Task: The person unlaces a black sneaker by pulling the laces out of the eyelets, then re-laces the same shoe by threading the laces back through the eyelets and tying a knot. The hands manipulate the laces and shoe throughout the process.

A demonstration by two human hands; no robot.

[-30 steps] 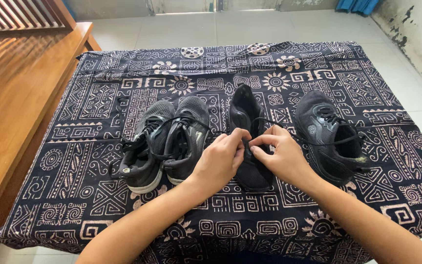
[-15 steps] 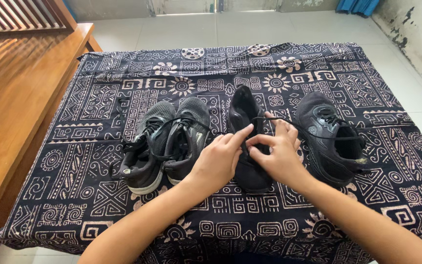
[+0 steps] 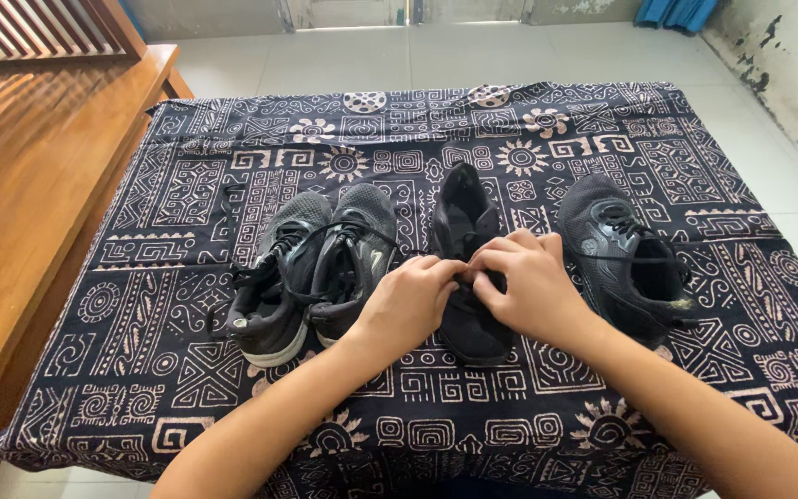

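A black shoe (image 3: pixel 465 222) lies in the middle of a table under a dark patterned cloth (image 3: pixel 187 185). My left hand (image 3: pixel 408 305) and my right hand (image 3: pixel 524 286) meet over its middle, fingers pinched together on its black lace. The lace itself is mostly hidden under my fingers. A pair of dark grey sneakers (image 3: pixel 311 268) with loose laces sits just left of my left hand. Another black sneaker (image 3: pixel 625 259) lies to the right of my right hand.
A wooden bench (image 3: pixel 30 185) runs along the table's left side. Pale tiled floor (image 3: pixel 510 46) lies beyond the table. A peeling wall (image 3: pixel 787 65) stands at the right, with blue fabric (image 3: pixel 676 11) at the top right corner.
My right hand has drawn in and down over the middle shoe, closing against my left hand. The lace strand that stretched toward the right sneaker is no longer pulled out.
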